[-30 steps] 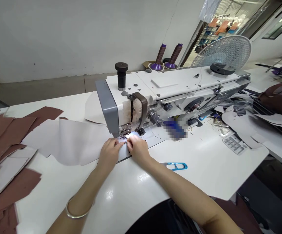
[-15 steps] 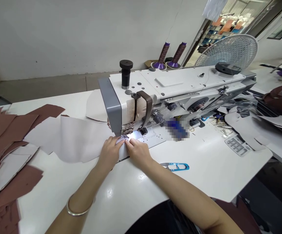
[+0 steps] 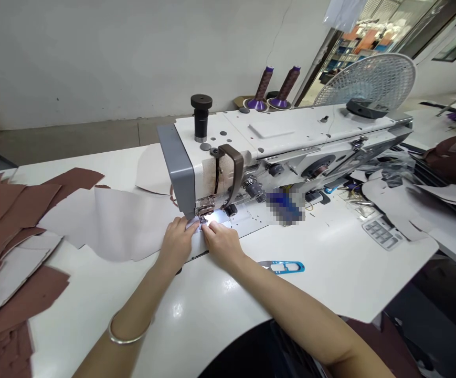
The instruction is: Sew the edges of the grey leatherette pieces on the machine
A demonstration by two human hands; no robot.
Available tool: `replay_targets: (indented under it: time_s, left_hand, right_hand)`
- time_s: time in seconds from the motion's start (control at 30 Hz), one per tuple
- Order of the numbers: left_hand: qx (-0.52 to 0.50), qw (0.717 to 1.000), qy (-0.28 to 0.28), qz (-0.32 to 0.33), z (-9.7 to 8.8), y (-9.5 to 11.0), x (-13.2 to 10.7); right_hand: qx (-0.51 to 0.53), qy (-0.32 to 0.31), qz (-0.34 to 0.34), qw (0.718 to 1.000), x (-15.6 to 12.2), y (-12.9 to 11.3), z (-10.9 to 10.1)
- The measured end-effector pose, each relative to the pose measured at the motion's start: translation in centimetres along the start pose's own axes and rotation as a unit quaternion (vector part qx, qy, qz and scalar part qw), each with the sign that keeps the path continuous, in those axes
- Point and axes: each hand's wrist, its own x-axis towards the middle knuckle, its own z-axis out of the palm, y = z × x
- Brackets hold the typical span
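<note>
A white and grey industrial sewing machine (image 3: 275, 142) stands across the white table (image 3: 330, 273). A pale fabric piece (image 3: 121, 226) lies spread to the left of its presser foot (image 3: 204, 212), which is lit by a small lamp. My left hand (image 3: 177, 242) rests on the fabric's edge, fingers curled and pinching it just in front of the foot. My right hand (image 3: 222, 242) presses on the same edge from the right, fingertips meeting the left hand's at the foot. A silver bangle (image 3: 127, 336) circles my left wrist.
Stacks of brown cut pieces (image 3: 11, 252) cover the table's left side. Blue thread snips (image 3: 285, 266) lie right of my right forearm. Two thread cones (image 3: 277, 89), a fan (image 3: 369, 84), a small keypad (image 3: 381, 232) and more pale and brown pieces sit behind and to the right.
Both hands have crept a little nearer the presser foot with the fabric edge. The view has shifted slightly; nothing else has moved.
</note>
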Motion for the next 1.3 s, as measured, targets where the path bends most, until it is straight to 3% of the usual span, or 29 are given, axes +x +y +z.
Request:
replay_targets:
  time_s: [0.87,1.1,1.2,1.3]
  left_hand:
    - [0.003,1.0,-0.005,-0.007,0.0,-0.2,0.0]
    - [0.027,0.999,-0.018,-0.004,-1.0,0.5,0.2]
    - [0.09,0.996,-0.024,0.0,-2.4,-1.0,0.2]
    - [0.172,0.984,-0.04,-0.003,-5.0,-4.9,-0.1]
  right_hand:
    - [-0.011,-0.002,0.006,1.0,0.1,0.0,0.4]
    - [-0.002,-0.009,0.011,1.0,0.1,-0.1,0.1]
    - [0.008,-0.016,0.014,1.0,0.1,-0.2,-0.3]
    - [0.014,-0.026,0.021,0.999,0.1,-0.2,-0.6]
